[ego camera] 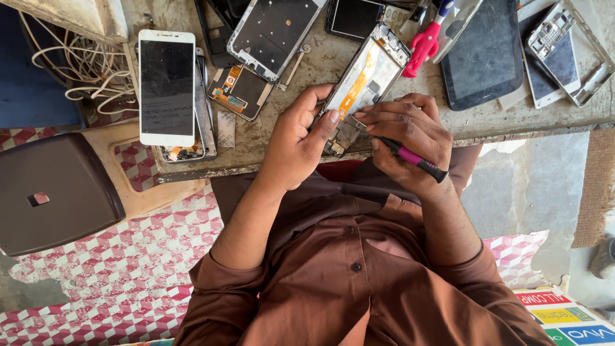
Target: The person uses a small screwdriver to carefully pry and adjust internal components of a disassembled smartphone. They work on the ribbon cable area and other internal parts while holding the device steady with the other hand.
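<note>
A white phone (166,86) lies face up on the worn surface (269,138), overlapping a stripped phone frame (204,122). Near it lie an opened phone back with orange parts (240,91) and a silver-edged screen panel (272,35). A pink-handled tool (424,45) rests beside a dark tablet (485,54). Tangled white cables (83,70) sit at the left edge, above a brown plastic stool (57,192).

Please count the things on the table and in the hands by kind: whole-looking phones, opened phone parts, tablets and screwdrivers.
White phone with dark screen: 1
Opened phone frames and parts (one in the left hand): at least 6
Dark tablet: 1
Screwdrivers (one in the right hand, one pink lying on the table): 2
Total: at least 10
</note>
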